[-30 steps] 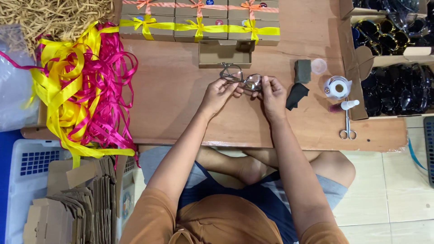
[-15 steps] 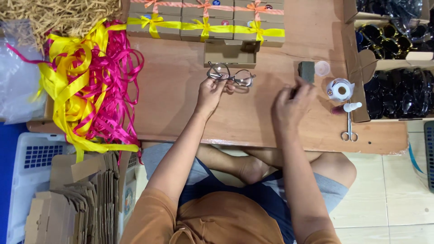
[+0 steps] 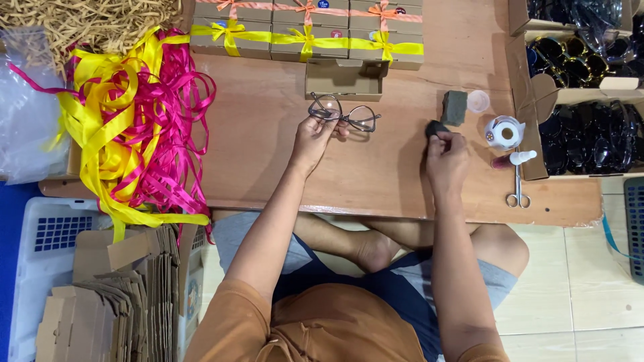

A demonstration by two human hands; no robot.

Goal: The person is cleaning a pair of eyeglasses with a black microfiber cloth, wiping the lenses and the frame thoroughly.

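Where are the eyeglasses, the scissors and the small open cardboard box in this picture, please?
eyeglasses (image 3: pixel 350 115): head view, on the bridge between the lenses.
scissors (image 3: pixel 518 191): head view, on the shanks above the finger loops.
small open cardboard box (image 3: pixel 343 80): head view, on its inner floor.

Row of ribboned brown gift boxes (image 3: pixel 305 30) along table's far edge, open box (image 3: pixel 345 79) before them

Your left hand (image 3: pixel 314 137) holds thin-rimmed glasses (image 3: pixel 343 114) lenses-up, just above the tabletop. A dark cloth (image 3: pixel 436 127) sits under your right-hand fingertips (image 3: pixel 439 137), right of the specs.
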